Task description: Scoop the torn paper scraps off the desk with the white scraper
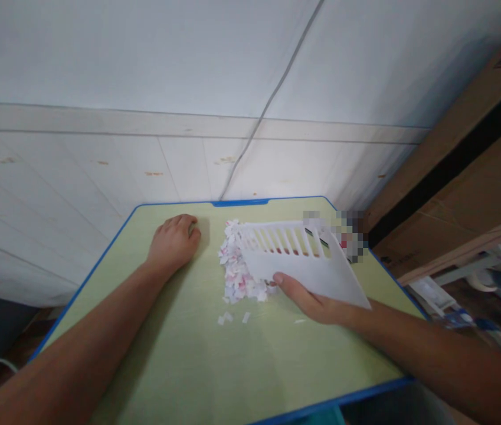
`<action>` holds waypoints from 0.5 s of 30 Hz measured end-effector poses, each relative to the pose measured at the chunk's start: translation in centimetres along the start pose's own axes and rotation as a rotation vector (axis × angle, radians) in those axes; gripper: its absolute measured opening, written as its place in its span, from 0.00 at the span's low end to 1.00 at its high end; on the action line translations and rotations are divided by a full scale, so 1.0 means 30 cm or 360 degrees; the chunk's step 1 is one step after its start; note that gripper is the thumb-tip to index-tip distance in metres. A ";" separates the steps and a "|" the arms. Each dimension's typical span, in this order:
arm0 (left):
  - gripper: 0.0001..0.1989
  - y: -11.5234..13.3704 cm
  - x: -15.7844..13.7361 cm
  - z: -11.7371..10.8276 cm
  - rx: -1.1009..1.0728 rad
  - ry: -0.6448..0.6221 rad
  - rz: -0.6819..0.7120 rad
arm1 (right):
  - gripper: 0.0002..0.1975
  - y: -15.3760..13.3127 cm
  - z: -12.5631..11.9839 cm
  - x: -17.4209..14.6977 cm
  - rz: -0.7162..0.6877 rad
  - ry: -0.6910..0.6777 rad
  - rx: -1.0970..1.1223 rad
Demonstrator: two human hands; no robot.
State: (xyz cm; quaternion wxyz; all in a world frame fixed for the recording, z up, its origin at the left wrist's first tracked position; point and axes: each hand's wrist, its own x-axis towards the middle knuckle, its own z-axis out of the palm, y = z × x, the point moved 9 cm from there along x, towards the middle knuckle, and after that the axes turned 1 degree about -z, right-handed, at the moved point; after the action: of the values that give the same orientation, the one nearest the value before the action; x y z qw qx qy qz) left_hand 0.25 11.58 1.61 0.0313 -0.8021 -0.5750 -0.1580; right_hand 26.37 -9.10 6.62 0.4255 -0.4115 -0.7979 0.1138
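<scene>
My right hand grips a white sheet of paper by its lower edge, thumb on top and fingers underneath. A row of long parallel slots is cut through the sheet's far half, and several fingertips show through them. Left of the sheet, partly under it, lies a pile of small white and pinkish paper scraps. My left hand rests palm down on the table, left of the pile, with its fingers curled in. The underside of that hand is hidden, so I cannot tell whether it holds anything.
The pale green table has a blue rim and stands against a white wall. A few loose scraps lie in front of the pile. A blurred object sits at the far right corner. Large cardboard boxes stand at the right.
</scene>
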 end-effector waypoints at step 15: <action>0.23 -0.025 0.005 -0.001 -0.0044 -0.0033 -0.0059 | 0.21 0.067 -0.107 -0.080 0.0379 -0.0032 -0.0161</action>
State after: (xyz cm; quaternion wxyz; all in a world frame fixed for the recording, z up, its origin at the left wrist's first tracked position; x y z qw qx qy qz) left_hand -0.40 11.97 1.58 0.0114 -0.7933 -0.5878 -0.1581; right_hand 30.69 -10.18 6.10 0.3797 -0.5230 -0.7524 0.1273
